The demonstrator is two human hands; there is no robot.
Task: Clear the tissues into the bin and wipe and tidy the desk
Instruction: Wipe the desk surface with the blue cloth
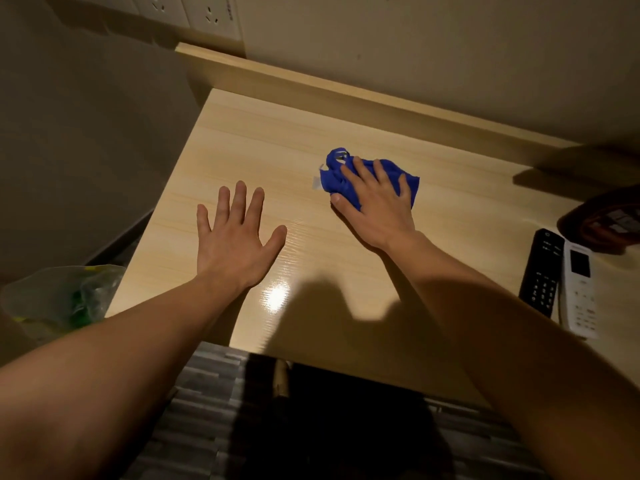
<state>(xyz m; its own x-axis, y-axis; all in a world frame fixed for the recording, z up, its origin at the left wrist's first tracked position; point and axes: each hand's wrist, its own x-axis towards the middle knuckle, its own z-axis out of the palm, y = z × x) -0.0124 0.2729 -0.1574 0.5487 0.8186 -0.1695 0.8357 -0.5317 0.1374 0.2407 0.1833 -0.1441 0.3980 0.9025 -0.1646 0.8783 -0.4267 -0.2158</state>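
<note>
Evidently the wiping is under way. No tissues show anywhere on the desk [263, 143], so that part looks done, though whether they went into the bin cannot be confirmed from this view alone. The right hand [375, 202] presses a bunched blue cloth [337, 180] flat against the wood near the middle of the desk, fingers spread over it and the thumb tucked at its near edge — pinning it down more than clenching it. The left hand [235, 233] is open and empty, fingers splayed, palm down over the bare desktop to the left of the cloth; whether it touches the surface cannot be told.

What remains, by the look of it, is more wiping of the desk, then the tidying. At the right edge lie a black remote [542, 271] and a white remote [580, 289], side by side and touching, with a dark round thing [602, 220] just behind them, too dim and cropped to identify. These would likely need straightening or lifting so the cloth can pass beneath.

As for containers — the bin [59, 299] sits on the floor off the desk's left edge, lined with a clear bag. Something green shows through the plastic, but the contents are too blurred to name.
</note>
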